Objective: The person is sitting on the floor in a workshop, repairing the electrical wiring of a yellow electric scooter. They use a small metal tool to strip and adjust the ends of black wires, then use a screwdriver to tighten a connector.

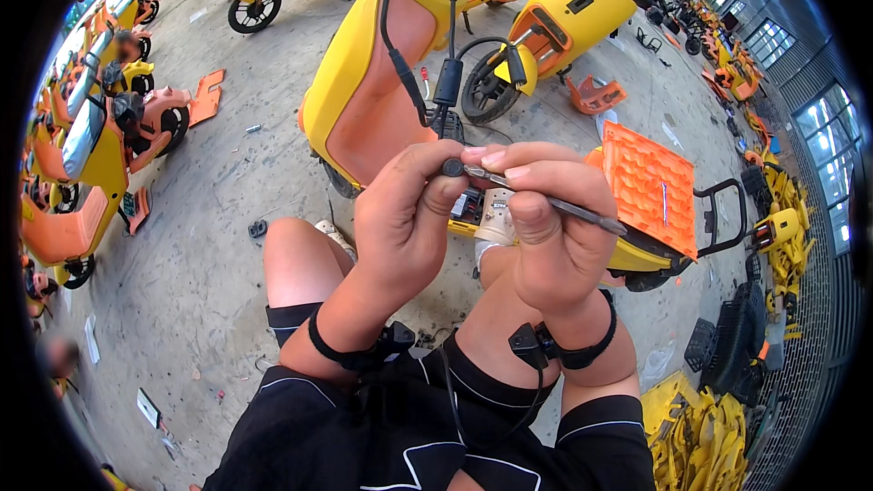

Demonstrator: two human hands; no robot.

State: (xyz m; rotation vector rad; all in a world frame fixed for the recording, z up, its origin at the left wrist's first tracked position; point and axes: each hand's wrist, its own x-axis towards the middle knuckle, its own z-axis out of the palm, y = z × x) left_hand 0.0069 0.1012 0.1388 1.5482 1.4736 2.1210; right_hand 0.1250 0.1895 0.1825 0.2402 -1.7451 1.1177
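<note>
Between the thumb and forefinger of my left hand point(396, 205) is pinched a small round black cable connector point(453, 167), its end face turned toward me. My right hand point(566, 227) grips a long thin screwdriver bit point(582, 212), dark along the shank and silvery near the tip. Its tip is at or very near the connector; my fingers hide whether the two touch. Just beyond my hands stands a yellow electric scooter point(350, 64) with a salmon-coloured inner panel. Black cables with a thick plug point(447, 82) hang down in front of it.
An orange textured panel point(647, 191) lies over the scooter's rear at right. Another yellow scooter point(582, 14) stands behind. Rows of scooters line the left, including a yellow-orange one point(100, 182). Yellow plastic parts point(700, 436) are piled at lower right, near black crates point(738, 336).
</note>
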